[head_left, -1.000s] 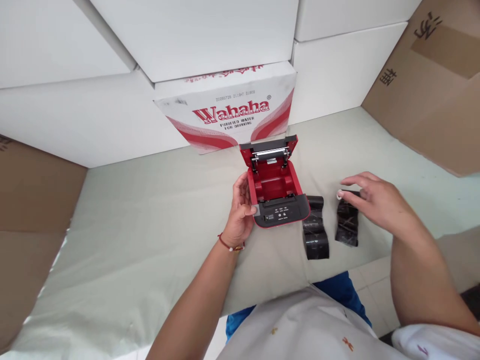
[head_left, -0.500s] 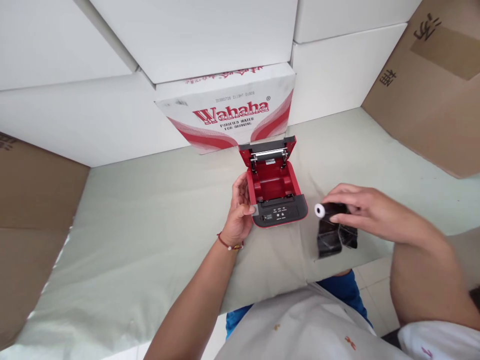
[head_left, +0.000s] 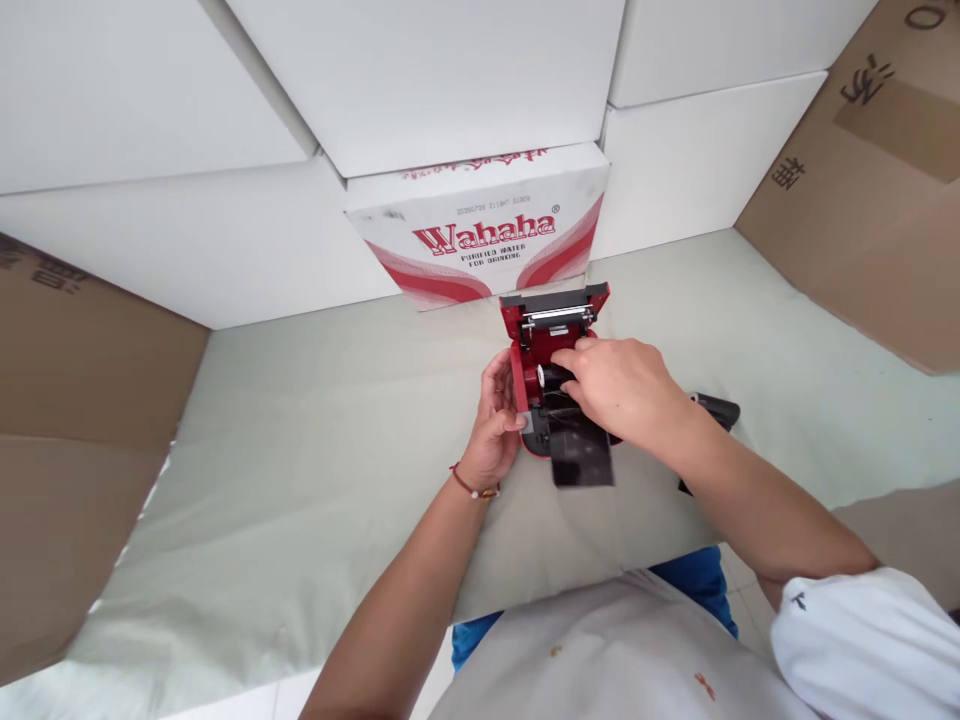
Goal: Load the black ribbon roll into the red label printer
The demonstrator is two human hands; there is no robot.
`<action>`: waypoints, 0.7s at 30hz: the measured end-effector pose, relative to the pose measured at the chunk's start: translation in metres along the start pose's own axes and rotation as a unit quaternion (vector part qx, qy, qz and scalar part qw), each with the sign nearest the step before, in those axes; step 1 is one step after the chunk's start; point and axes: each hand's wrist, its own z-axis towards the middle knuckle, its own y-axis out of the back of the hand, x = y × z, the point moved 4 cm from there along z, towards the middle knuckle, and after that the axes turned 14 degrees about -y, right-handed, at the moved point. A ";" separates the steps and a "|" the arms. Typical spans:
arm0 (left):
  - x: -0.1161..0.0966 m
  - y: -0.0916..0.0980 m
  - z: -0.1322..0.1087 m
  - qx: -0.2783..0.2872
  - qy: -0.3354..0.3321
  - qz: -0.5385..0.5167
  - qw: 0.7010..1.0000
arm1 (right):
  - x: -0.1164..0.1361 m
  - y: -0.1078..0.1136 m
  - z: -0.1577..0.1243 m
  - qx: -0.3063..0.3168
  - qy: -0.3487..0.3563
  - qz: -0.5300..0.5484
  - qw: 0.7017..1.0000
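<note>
A small red and black label printer (head_left: 518,385) stands on the cloth-covered table with its lid (head_left: 555,300) raised. My left hand (head_left: 489,440) grips its left side, thumb on the grey corner of the front panel. Inside the red compartment, my right hand (head_left: 626,388) pinches a black film roll (head_left: 556,377) with a white core. A loose strip of dark film (head_left: 581,455) hangs from that roll over the control panel and past the front edge. The roll's right end is hidden behind my fingers.
Another black roll (head_left: 721,409) lies on the table, partly behind my right forearm. Behind the printer is a Wahaha water carton (head_left: 487,240) against stacked white boxes (head_left: 480,70). Brown cardboard boxes flank the table at left (head_left: 82,420) and right (head_left: 870,220).
My right hand has carried the black film roll leftward from beside the printer into its compartment, and the film strip now drapes over the front. My left hand keeps its grip.
</note>
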 end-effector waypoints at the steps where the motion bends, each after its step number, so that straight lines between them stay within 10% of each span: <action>1: 0.001 0.000 0.000 -0.002 0.001 -0.004 1.000 | 0.004 -0.002 0.003 0.014 -0.007 -0.015 1.000; 12: 0.000 -0.005 0.001 -0.014 -0.007 -0.024 1.000 | 0.017 -0.011 0.037 0.033 -0.011 0.012 0.999; 21: -0.006 -0.008 0.001 -0.016 -0.008 -0.012 1.000 | -0.025 -0.019 -0.065 -0.167 0.247 0.268 0.916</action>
